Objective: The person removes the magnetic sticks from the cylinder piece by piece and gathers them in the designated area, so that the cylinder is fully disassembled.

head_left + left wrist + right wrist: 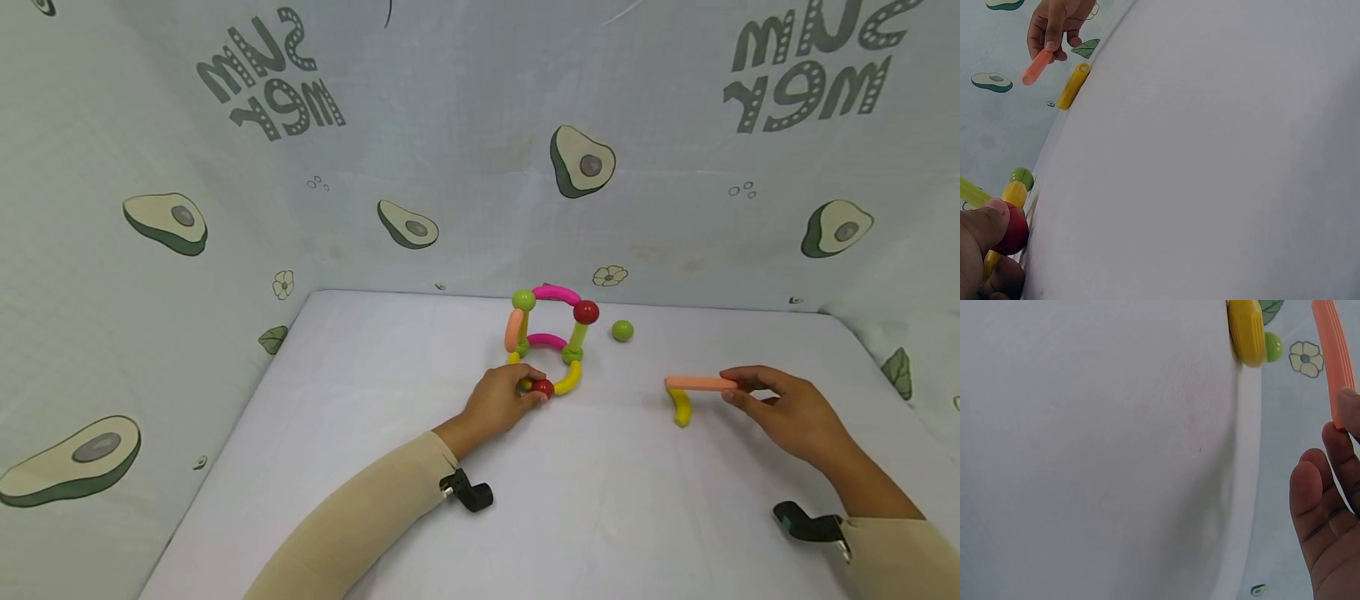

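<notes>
Near the middle of the table stands a structure of balls and rods, with pink rods (556,293), yellow curved rods (572,379) and a salmon rod (513,331). My left hand (489,400) pinches the red ball (543,389) at its near side; the left wrist view shows the thumb on that red ball (1015,231). On the right, my right hand (791,417) holds a straight salmon rod (697,383) by one end, between thumb and fingers. The rod appears raised off the table in the right wrist view. Below its far end lies a loose yellow curved rod (682,408).
A loose green ball (622,331) sits right of the structure. The structure's upper corners carry another green ball (523,300) and a red ball (586,312). Behind the white table (600,500) hangs a cloth printed with avocados (582,162).
</notes>
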The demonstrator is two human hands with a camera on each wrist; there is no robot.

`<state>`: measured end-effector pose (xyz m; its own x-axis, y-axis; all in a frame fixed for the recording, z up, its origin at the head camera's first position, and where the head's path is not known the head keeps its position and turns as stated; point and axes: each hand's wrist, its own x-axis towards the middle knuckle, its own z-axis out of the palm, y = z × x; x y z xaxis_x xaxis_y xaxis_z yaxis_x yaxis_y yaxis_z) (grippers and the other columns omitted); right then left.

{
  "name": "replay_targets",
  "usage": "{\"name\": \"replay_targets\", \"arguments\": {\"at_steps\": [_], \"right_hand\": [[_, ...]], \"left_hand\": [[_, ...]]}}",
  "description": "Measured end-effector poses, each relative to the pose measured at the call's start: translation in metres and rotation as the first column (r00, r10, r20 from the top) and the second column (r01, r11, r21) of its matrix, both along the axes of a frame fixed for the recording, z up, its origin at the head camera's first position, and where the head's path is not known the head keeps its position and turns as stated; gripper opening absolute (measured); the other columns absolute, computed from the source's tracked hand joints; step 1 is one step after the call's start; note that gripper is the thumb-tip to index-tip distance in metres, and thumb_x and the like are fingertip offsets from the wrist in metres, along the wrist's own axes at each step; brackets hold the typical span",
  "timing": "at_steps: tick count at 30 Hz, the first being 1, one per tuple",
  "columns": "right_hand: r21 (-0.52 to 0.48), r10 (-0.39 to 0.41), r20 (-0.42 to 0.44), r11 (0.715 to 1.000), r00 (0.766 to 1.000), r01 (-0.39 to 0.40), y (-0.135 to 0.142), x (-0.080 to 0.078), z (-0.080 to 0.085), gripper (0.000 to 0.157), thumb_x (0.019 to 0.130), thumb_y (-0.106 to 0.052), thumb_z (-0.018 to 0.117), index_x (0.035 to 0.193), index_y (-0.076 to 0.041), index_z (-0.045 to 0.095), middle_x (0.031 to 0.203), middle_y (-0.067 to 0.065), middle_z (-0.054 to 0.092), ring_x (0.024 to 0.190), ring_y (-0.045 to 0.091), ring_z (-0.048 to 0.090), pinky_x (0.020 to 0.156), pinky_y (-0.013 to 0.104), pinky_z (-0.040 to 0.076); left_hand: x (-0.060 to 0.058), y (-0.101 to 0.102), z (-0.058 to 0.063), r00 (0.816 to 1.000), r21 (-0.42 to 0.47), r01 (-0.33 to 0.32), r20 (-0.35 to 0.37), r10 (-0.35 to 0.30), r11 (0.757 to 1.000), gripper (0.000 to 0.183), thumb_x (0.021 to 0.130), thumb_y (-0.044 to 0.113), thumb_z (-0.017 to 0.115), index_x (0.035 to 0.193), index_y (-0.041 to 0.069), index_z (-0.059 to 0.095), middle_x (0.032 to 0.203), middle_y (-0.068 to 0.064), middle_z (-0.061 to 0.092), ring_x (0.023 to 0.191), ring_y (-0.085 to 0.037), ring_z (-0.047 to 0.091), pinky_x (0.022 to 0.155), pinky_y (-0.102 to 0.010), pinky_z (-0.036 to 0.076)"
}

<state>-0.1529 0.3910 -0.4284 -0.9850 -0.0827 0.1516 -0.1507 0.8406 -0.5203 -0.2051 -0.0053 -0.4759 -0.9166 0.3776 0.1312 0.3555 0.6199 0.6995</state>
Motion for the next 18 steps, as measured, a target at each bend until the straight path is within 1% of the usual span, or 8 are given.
{"name": "replay_targets", "arguments": {"at_steps": [8, 9, 11, 13, 15, 18], "right_hand": [[0.021, -0.018, 0.022, 1.0, 1.0, 0.018, 0.01, 0.002, -0.004, 0.04, 0.1, -0.029, 0.07, 0.129, -0.002, 0.065, 0.115, 0.025, 0.067, 0.106, 0.042, 0.056, 0.067, 0.009, 0.042], [0.021, -0.021, 0.025, 1.0, 0.999, 0.02, 0.011, 0.003, -0.005, 0.041, 0.1, -0.029, 0.07, 0.129, -0.001, 0.065, 0.116, 0.026, 0.067, 0.106, 0.043, 0.056, 0.071, 0.015, 0.048], [0.021, -0.025, 0.033, 0.999, 0.999, 0.024, 0.013, 0.004, -0.006, 0.041, 0.1, -0.028, 0.07, 0.13, -0.001, 0.064, 0.117, 0.027, 0.066, 0.107, 0.045, 0.056, 0.078, 0.031, 0.054], [0.023, -0.033, 0.044, 0.999, 0.998, 0.032, 0.014, 0.004, -0.006, 0.041, 0.1, -0.027, 0.069, 0.13, 0.0, 0.064, 0.118, 0.028, 0.065, 0.107, 0.047, 0.055, 0.08, 0.049, 0.055], [0.027, -0.038, 0.055, 0.999, 0.998, 0.037, 0.016, 0.005, -0.007, 0.041, 0.101, -0.027, 0.069, 0.131, 0.0, 0.063, 0.12, 0.03, 0.064, 0.108, 0.049, 0.055, 0.078, 0.063, 0.05], [0.037, -0.047, 0.07, 0.998, 0.996, 0.044, 0.021, 0.005, -0.007, 0.042, 0.101, -0.028, 0.068, 0.132, 0.0, 0.062, 0.122, 0.03, 0.063, 0.109, 0.051, 0.054, 0.077, 0.063, 0.05]], "left_hand": [[-0.001, 0.0, -0.002, 1.0, 0.001, 0.002, -0.007, -0.002, 1.0, 0.032, 0.09, 0.027, 0.081, 0.119, 0.015, 0.074, 0.101, 0.01, 0.069, 0.073, -0.007, 0.052, 0.063, -0.019, 0.047], [-0.001, 0.0, -0.002, 1.0, 0.002, 0.003, -0.01, -0.003, 1.0, 0.032, 0.09, 0.027, 0.081, 0.119, 0.015, 0.074, 0.101, 0.009, 0.069, 0.073, -0.007, 0.052, 0.063, -0.019, 0.047], [-0.001, 0.0, -0.003, 1.0, 0.002, 0.005, -0.015, -0.005, 1.0, 0.032, 0.09, 0.027, 0.081, 0.119, 0.015, 0.074, 0.101, 0.01, 0.07, 0.073, -0.007, 0.052, 0.063, -0.019, 0.047], [-0.001, -0.001, -0.003, 1.0, 0.003, 0.004, -0.016, -0.004, 1.0, 0.032, 0.09, 0.027, 0.081, 0.119, 0.015, 0.074, 0.101, 0.01, 0.069, 0.073, -0.007, 0.052, 0.063, -0.019, 0.047], [-0.001, -0.001, -0.003, 1.0, 0.005, 0.004, -0.017, -0.004, 1.0, 0.032, 0.09, 0.027, 0.081, 0.119, 0.016, 0.074, 0.101, 0.01, 0.07, 0.073, -0.007, 0.052, 0.063, -0.02, 0.047], [-0.001, -0.001, -0.004, 1.0, 0.009, 0.003, -0.012, -0.003, 1.0, 0.032, 0.09, 0.027, 0.081, 0.12, 0.016, 0.074, 0.101, 0.01, 0.07, 0.073, -0.007, 0.052, 0.063, -0.02, 0.047]]}}
